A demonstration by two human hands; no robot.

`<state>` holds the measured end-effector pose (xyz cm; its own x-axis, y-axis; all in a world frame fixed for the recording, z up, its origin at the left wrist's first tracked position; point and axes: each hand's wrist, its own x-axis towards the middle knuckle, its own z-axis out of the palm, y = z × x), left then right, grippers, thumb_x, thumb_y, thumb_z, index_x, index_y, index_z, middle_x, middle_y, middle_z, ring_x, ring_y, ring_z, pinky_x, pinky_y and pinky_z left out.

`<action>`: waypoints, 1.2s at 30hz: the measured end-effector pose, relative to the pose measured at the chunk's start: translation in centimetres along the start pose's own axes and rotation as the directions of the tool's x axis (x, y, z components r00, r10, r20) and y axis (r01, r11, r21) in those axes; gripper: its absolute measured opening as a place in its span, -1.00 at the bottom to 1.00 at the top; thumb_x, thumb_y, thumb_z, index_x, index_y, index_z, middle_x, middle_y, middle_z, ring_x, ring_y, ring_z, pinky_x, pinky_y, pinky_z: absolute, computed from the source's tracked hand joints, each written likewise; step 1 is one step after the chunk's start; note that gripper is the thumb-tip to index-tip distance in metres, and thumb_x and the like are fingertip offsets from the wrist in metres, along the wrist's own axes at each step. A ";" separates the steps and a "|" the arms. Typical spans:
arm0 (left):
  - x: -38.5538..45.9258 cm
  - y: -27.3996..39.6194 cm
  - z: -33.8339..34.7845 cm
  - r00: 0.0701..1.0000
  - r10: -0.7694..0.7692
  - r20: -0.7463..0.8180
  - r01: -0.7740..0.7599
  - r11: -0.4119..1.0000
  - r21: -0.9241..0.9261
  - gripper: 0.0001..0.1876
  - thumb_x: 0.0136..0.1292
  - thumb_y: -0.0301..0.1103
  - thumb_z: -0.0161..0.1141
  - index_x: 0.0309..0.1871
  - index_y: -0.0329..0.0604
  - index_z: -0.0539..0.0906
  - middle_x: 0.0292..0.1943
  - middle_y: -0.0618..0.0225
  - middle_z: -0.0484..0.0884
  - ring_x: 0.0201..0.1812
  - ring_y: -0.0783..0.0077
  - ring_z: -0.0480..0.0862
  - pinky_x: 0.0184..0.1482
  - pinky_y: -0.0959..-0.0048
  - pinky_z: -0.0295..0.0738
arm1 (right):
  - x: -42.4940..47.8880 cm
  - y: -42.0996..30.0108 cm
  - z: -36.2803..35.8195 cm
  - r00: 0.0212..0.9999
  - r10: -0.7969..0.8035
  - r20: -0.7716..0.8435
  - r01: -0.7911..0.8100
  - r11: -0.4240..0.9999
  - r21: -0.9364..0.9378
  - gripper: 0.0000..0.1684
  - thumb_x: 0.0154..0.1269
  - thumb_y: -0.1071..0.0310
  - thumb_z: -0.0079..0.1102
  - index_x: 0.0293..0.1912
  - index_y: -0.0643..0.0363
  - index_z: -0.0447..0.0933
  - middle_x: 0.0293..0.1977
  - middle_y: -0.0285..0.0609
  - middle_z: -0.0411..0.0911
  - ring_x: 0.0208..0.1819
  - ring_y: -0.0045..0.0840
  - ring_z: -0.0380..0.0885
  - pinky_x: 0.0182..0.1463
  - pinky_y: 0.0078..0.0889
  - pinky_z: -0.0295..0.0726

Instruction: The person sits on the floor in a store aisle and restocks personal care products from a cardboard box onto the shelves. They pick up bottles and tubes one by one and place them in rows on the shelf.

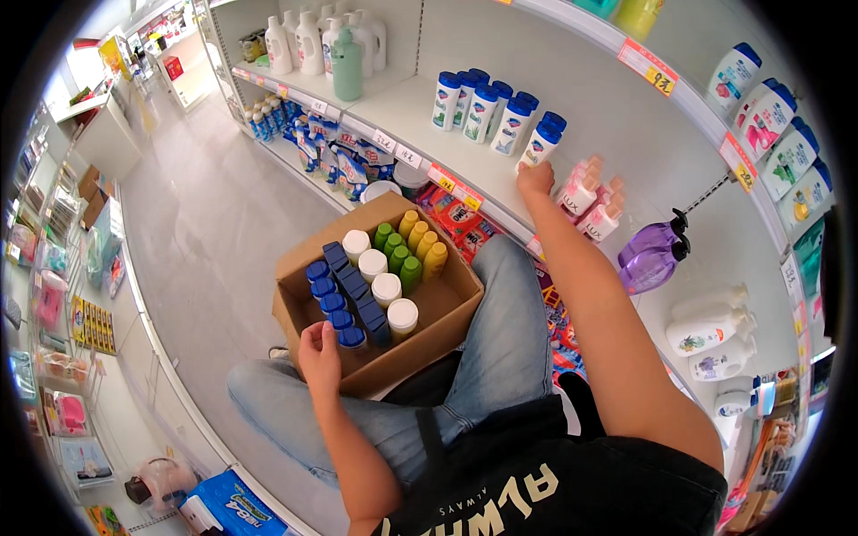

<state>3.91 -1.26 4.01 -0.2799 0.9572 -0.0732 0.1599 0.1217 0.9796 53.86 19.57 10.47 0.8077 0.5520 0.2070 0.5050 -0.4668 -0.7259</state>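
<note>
My right hand (536, 179) is on the shelf, its fingers around the lower part of a white bottle with a blue cap (540, 142). Similar blue-capped bottles (480, 114) stand in rows to its left. My left hand (320, 354) rests at the near left edge of an open cardboard box (415, 367), thumb and fingertips close together beside the blue caps; whether it touches one I cannot tell. Inside the box stand blue-capped bottles (333, 303), dark blue containers (358, 289), white-lidded tubs (386, 289), green bottles (398, 258) and yellow bottles (421, 239). The box sits against my crossed legs.
Pink and white Lux pump bottles (578, 194) stand just right of my right hand, then purple pump bottles (651, 254). A green pump bottle (347, 65) and white jugs (310, 43) stand far left on the shelf (395, 100). Detergent bags (348, 167) fill the shelf below.
</note>
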 end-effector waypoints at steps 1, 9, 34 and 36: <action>0.0 -0.1 0.2 1.000 0.025 -0.009 -0.025 0.999 0.042 -0.72 0.46 -0.22 0.25 -0.02 -0.29 0.65 -0.22 0.37 0.70 -0.19 0.55 0.64 -0.07 0.52 0.55 | 0.5 0.4 -0.1 1.000 0.006 -0.023 -0.008 0.999 -0.049 -0.22 0.20 0.09 0.42 0.18 0.49 0.36 0.19 0.28 0.45 0.32 0.13 0.34 0.36 0.06 0.38; -0.7 -0.6 0.2 0.996 0.013 0.091 -0.048 0.919 0.392 -0.52 0.04 -0.36 0.54 0.05 -0.26 0.64 -0.06 0.08 0.60 -0.05 0.14 0.64 0.05 0.26 0.58 | -10.2 -0.8 -0.5 0.968 -0.243 -0.058 0.244 0.970 0.002 0.16 0.13 0.17 0.40 0.43 0.63 -0.08 0.38 0.40 0.12 0.44 0.18 0.10 0.55 0.05 0.02; -0.2 3.5 -1.8 0.976 -0.115 -0.186 0.050 0.946 -0.320 -0.65 0.47 -0.12 0.26 -0.06 -0.27 0.53 -0.26 0.37 0.65 -0.28 0.64 0.57 -0.20 0.58 0.49 | -34.6 -4.3 -8.4 0.086 -0.537 0.839 0.173 0.837 0.519 -0.65 0.25 0.33 0.39 -0.08 0.24 0.45 -0.28 -0.18 0.53 -0.48 -0.57 0.48 -0.37 -0.45 0.47; -0.1 3.5 -1.5 0.976 -0.089 -0.200 0.010 0.931 -0.365 -0.66 0.48 -0.11 0.24 -0.07 -0.26 0.55 -0.26 0.39 0.64 -0.29 0.67 0.55 -0.22 0.60 0.47 | -35.5 -4.9 -8.1 0.168 -0.636 0.753 0.159 0.771 0.616 -0.59 0.23 0.32 0.43 -0.03 0.23 0.46 -0.26 -0.21 0.52 -0.52 -0.66 0.45 -0.41 -0.52 0.43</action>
<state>3.09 -1.36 7.72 -0.4768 0.8706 -0.1209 -0.1991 0.0270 0.9796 25.16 -3.31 12.01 -0.4146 0.9100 0.0026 0.3304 0.1532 -0.9313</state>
